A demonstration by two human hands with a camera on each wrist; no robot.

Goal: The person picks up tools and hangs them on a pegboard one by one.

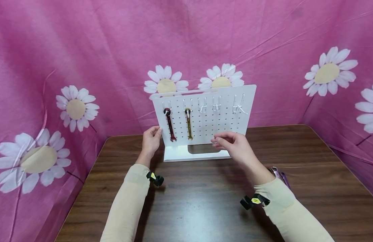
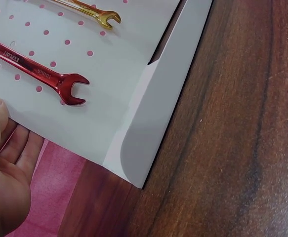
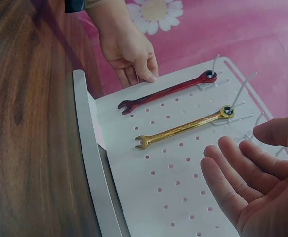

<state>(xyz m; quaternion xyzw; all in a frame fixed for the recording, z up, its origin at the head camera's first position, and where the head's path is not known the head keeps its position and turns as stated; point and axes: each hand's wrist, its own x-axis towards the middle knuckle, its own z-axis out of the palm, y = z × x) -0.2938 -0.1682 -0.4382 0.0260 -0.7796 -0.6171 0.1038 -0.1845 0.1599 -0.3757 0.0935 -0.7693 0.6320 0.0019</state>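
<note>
A white pegboard stand (image 1: 204, 131) stands upright on the table. My left hand (image 1: 151, 137) holds its left edge, thumb on the front and fingers behind, as the left wrist view shows. A red wrench (image 1: 170, 126) and a gold wrench (image 1: 189, 125) hang by their ring ends from hooks on the board's left half, open ends down. My right hand (image 1: 234, 143) hovers in front of the board's lower right part. Its fingers (image 3: 227, 182) are loosely bent with nothing between them in the right wrist view.
White wire hooks (image 1: 216, 105) without tools sit on the board's middle and right. Behind my right forearm lie a purple wrench (image 1: 285, 180) and a silvery tool end (image 1: 274, 169), partly hidden. A pink flowered cloth (image 1: 119, 67) encloses the wooden table (image 1: 192, 201).
</note>
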